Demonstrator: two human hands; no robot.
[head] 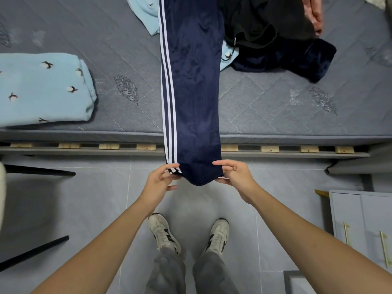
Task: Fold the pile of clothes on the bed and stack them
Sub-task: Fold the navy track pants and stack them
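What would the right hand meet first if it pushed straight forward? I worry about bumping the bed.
Probably the bed frame, though depth is unclear; the right hand pinches the navy track pants hem just short of it.

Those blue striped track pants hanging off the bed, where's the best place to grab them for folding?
At the cuff end, one corner in each hand, as here: the left hand pinches the striped corner, the right hand the plain one. The navy track pants lie flat and straight, so that hem probably lifts evenly toward the waist.
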